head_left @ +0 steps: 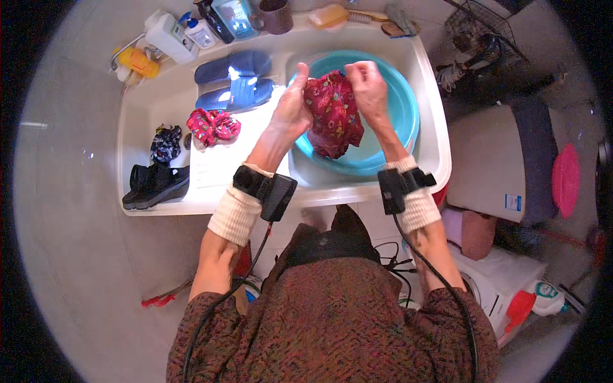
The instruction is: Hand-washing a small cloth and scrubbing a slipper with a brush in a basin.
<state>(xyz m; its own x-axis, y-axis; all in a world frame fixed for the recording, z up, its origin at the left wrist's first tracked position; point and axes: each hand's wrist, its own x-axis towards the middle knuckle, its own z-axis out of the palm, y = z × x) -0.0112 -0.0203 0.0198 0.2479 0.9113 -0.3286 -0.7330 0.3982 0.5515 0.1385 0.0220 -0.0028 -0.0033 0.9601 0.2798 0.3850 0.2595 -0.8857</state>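
A red floral cloth (333, 115) hangs bunched between my two hands, above a turquoise basin (408, 115) in the sink. At its upper right edge, the closed fingers of my right hand (370, 92) pinch the fabric. My left hand (292, 113) grips the cloth's left side with the thumb pointing up; its other fingers are partly hidden by the fabric. A second crumpled red floral cloth (213, 126) lies to the left on the white sink's ledge.
Blue slippers (236, 92), a dark patterned cloth (166, 143) and black shoes (155, 185) lie in the left part of the white sink (440, 153). Bottles (201, 32), a brown mug (276, 17) and brushes (364, 17) line the back rim.
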